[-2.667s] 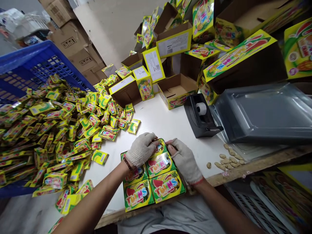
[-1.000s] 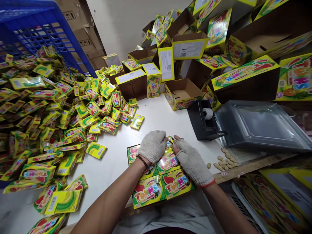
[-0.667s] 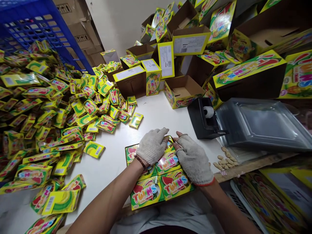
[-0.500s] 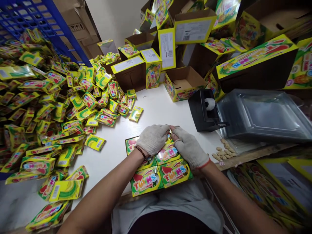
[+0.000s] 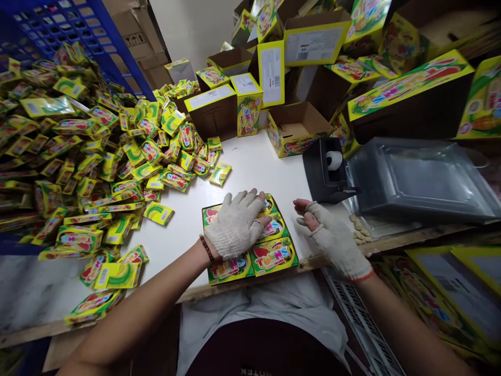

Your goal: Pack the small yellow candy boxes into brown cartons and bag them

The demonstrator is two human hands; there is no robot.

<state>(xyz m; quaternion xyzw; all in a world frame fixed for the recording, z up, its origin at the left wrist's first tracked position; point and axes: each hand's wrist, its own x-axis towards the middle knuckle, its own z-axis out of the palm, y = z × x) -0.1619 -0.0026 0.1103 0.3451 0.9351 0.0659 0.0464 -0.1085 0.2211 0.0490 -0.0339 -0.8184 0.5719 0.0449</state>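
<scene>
My left hand (image 5: 235, 225), in a pale knit glove with bare fingertips, lies flat with spread fingers on a block of green and yellow TWINS packs (image 5: 274, 257). The packs sit edge to edge at the front of the white table, and the hand hides part of them. Right of the block, my right hand (image 5: 335, 235), gloved the same way, hovers apart from it. Its fingers are loosely bent and the thumb stands off, with nothing visible in them. A black tape dispenser (image 5: 321, 180) stands just beyond this hand.
A large heap of small packs (image 5: 117, 156) covers the left side, beside a blue basket (image 5: 113, 49). Open display boxes (image 5: 299, 128) stack up at the back. Right lie a clear plastic bin (image 5: 422, 180) and peanuts (image 5: 359, 230). The wooden table edge (image 5: 313, 263) runs along my front.
My right hand has left the block and moved right. My left hand has flattened and spread over the packs. The block has shifted slightly away from me, onto the table.
</scene>
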